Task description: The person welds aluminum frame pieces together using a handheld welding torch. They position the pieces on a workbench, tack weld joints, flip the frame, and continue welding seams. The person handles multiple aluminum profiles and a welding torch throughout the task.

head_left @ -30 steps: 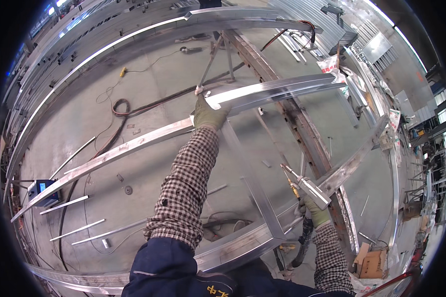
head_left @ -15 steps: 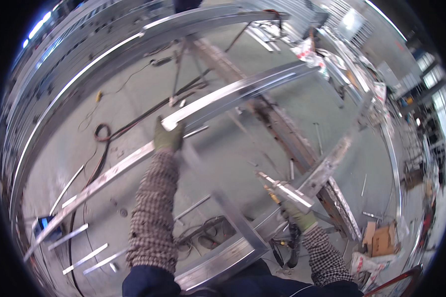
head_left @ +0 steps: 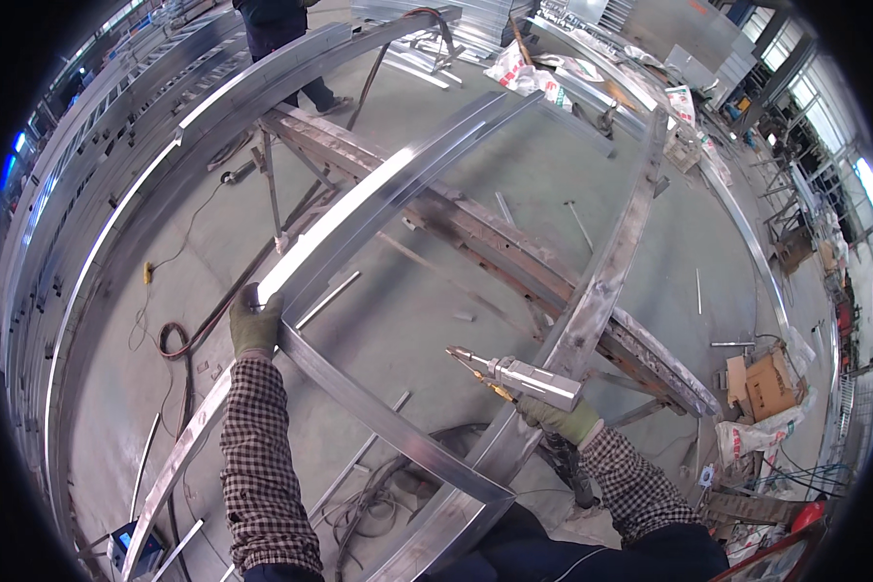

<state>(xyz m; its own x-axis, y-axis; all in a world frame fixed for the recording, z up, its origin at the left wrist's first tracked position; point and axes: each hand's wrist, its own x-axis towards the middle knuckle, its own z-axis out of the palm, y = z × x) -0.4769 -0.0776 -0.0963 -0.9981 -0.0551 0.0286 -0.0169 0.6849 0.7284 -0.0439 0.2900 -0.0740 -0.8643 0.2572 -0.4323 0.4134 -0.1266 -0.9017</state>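
My left hand (head_left: 253, 327), in a green glove, is closed round the corner of a shiny metal frame (head_left: 354, 213). There a long metal profile meets a crosspiece (head_left: 398, 412) that runs down toward my body. In my right hand (head_left: 561, 419), also gloved, is a silver welding gun (head_left: 536, 380) with a thin nozzle and a brass-coloured wire guide. Its tip points left, apart from the crosspiece. A dark hose hangs below that hand. The frame rests across long metal bars (head_left: 601, 291), the near one scuffed.
A rusty beam (head_left: 495, 254) crosses under the frame on trestle legs. Cables (head_left: 175, 339) and loose metal strips lie on the floor. Long profiles (head_left: 87, 281) stand along the left. A cardboard box (head_left: 771, 383) and white bags sit at right. Another person (head_left: 272, 34) stands at the far left.
My view has swung, so the frame, my left hand and the beam sit further left or lower. The other person's legs have come into view. Both hands keep their hold.
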